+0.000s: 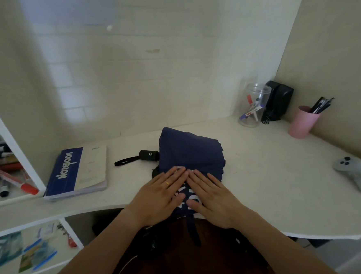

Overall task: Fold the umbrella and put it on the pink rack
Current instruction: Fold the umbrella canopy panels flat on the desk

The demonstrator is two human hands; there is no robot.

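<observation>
Lying on the white desk (pixel 258 174) near its front edge, the navy umbrella (pixel 190 152) is collapsed into a thick, flattened bundle of folded cloth, with white lettering showing on the part nearest the person and a dark strap (pixel 194 232) hanging off the desk edge below it. Its black handle (pixel 149 155) with a wrist loop sticks out to the left of the bundle. Both hands press flat on the umbrella's near end, fingers straight and close together: the left hand (pixel 160 196), wearing a gold ring, and the right hand (pixel 213 200) just beside it, fingertips almost meeting. Left of the umbrella lies a blue notebook (pixel 76 172). Behind and right of the umbrella stand a clear jar of markers (pixel 255 104), black speakers (pixel 278 101) and a pink cup of pens (pixel 302 122); a grey controller (pixel 352 172) lies far right.
</observation>
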